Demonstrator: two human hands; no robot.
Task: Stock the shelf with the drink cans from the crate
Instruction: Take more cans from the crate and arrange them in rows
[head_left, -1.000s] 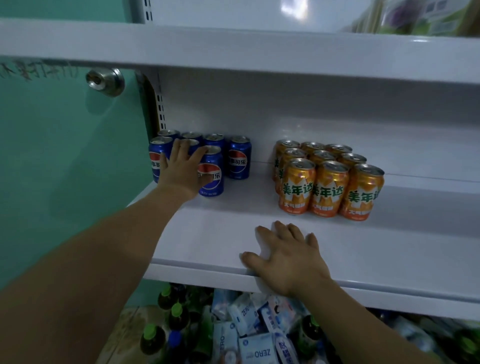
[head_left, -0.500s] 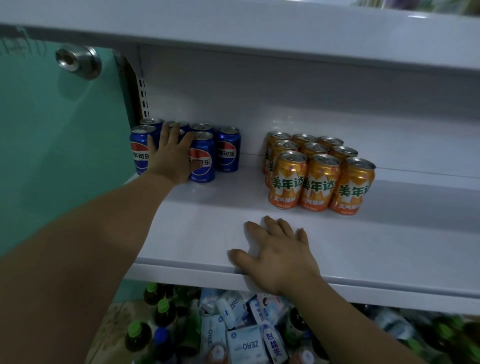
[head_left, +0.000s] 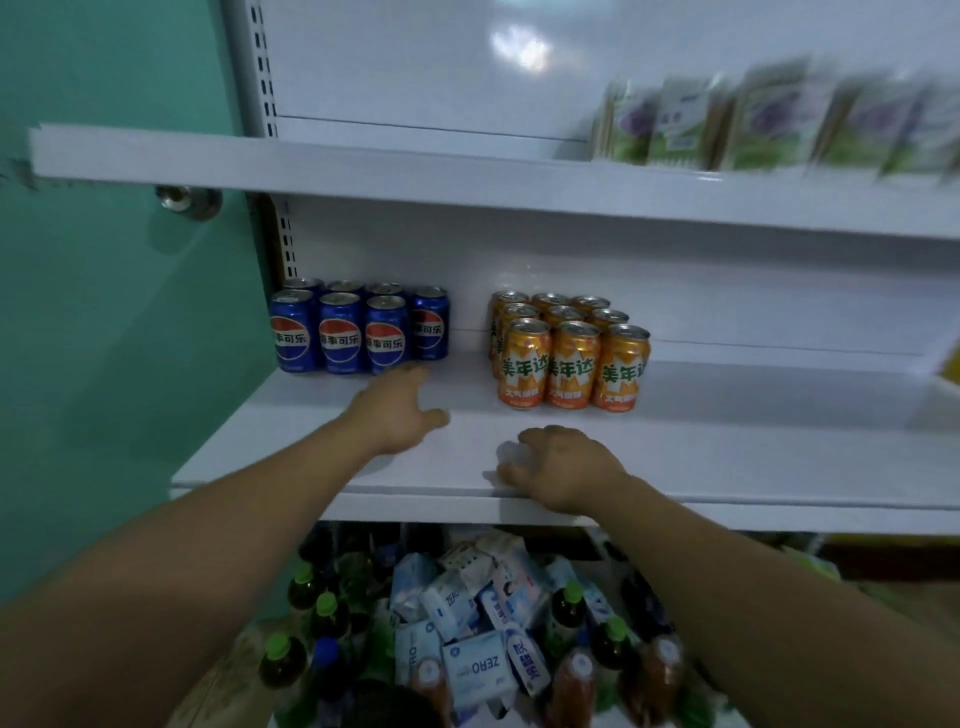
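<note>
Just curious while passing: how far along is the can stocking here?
Done: blue cans and orange cans stand in tidy blocks on the shelf. In hand: nothing; the left hand is empty before the blue cans, the right hand rests on the shelf's edge. Left: unclear, no crate or loose cans show.

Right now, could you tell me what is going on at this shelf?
A person is stocking a white shelf with drink cans. A block of blue cans stands at the back left, and a block of orange cans stands apart to its right. The left hand is just in front of the blue cans and holds nothing. The right hand rests on the shelf's front edge, also empty. No can is in either hand at this moment.
</note>
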